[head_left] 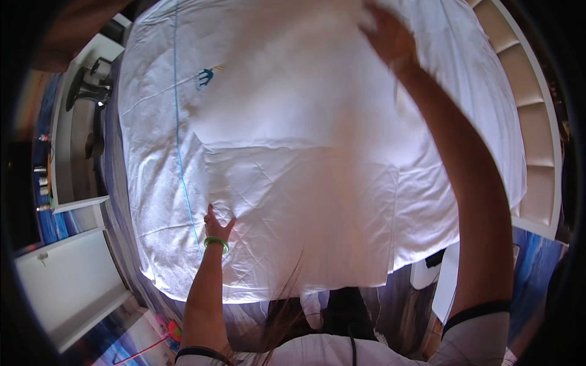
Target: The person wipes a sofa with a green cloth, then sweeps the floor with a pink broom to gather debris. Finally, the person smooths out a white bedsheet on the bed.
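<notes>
White bedding (162, 213) covers the bed in front of me, with a thin blue line running down its left side and a small teal motif. A white cloth (293, 201) lies over the middle, creased in its near part and blurred farther back. My left hand (218, 226), with a green bangle at the wrist, rests on the cloth near its left edge, fingers spread. Raised at the far right, my right hand (390, 39) is over the blurred part of the cloth. Motion smears its fingers, and I cannot tell whether it grips the cloth.
A padded beige headboard (531, 131) in a white frame borders the bed's right side. To the left are a white shelf unit (79, 204) with a dark object on it and a white cabinet panel (70, 268). My legs (348, 311) stand against the near edge.
</notes>
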Motion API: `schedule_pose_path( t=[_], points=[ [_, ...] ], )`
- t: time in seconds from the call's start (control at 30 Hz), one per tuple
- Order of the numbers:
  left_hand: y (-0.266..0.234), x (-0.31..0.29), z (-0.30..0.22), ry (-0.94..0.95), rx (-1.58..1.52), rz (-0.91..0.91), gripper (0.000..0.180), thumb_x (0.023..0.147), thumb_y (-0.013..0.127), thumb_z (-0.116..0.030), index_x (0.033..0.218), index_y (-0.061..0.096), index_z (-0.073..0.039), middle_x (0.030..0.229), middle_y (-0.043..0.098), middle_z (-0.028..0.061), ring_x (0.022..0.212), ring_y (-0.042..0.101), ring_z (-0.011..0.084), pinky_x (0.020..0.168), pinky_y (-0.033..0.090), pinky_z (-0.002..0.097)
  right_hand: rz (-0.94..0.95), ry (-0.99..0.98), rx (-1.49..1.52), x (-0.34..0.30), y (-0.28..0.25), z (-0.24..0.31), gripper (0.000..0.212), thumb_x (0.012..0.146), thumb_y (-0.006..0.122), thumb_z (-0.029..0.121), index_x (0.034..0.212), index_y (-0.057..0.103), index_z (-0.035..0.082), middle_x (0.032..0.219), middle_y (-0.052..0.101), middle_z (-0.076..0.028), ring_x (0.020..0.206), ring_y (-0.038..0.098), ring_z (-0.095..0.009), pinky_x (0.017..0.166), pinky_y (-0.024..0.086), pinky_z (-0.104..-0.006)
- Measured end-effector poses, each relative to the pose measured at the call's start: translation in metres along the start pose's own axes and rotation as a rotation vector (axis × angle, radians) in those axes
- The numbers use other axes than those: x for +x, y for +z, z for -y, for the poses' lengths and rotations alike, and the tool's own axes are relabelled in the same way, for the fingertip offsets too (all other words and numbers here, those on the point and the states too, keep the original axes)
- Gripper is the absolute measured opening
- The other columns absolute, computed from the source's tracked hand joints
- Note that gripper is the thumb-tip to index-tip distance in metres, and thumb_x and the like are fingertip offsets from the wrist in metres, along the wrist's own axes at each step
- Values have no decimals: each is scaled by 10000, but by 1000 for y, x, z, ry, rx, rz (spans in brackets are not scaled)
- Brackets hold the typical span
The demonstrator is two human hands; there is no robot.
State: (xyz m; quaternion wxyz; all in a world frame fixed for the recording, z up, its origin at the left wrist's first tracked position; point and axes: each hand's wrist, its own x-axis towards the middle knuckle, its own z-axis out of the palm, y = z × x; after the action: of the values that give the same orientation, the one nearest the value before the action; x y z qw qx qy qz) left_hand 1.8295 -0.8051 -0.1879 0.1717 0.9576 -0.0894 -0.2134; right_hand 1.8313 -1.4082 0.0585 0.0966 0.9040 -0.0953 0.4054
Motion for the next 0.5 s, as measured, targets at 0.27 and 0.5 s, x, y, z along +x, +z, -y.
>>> schedule_pose_path(
  t=[0.27, 0.5],
  points=[
    [-2, -59, 40, -331, 59, 224, 985, 576, 817, -498, 1258, 384, 65, 1203, 519, 277, 1081, 531, 412, 915, 440, 448, 524, 526, 31, -295, -93, 4, 817, 721, 739, 436, 1275, 405, -64, 1186, 509, -242, 1088, 474, -406, 942, 382, -464],
    [10, -85, -3, -403, -789, 396, 465, 656, 799, -210, 1007, 638, 50, 976, 675, 112, 860, 639, 192, 772, 504, 319, 917, 1991, 916, -381, -209, 198, 662, 666, 780, 335, 1152, 559, -55, 1086, 624, -157, 1001, 582, -246, 882, 462, -337]
  ],
)
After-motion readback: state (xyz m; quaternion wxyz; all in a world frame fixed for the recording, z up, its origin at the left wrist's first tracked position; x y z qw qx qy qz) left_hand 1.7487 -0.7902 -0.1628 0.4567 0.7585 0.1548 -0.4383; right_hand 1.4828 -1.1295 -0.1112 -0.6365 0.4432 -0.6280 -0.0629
